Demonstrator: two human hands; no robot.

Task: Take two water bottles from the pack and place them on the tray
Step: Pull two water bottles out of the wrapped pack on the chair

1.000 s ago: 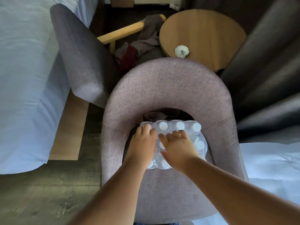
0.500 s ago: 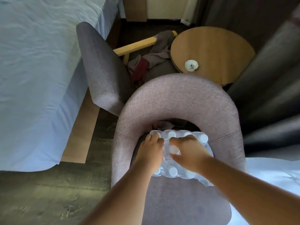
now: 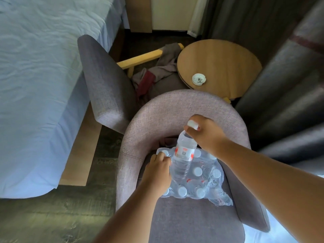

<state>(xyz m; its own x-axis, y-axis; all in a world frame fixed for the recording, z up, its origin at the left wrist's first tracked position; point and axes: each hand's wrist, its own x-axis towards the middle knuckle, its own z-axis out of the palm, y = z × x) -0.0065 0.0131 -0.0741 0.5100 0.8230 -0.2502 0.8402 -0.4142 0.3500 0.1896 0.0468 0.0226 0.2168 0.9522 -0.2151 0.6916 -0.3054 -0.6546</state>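
From my seat: left hand (image 3: 158,172) is clamped down on the pack (image 3: 198,178), which sits on the chair (image 3: 175,113). Right hand (image 3: 206,133) pinches a bottle (image 3: 184,155) by its neck, half out. I'd pull straight up so the wrap doesn't snag.

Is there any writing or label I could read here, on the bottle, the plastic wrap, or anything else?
Water bottle held by the right hand: red and white label with a code-like square, print too small to read.
Pack wrap: round printed mark with characters, too blurred to read.
Nothing else carries text.
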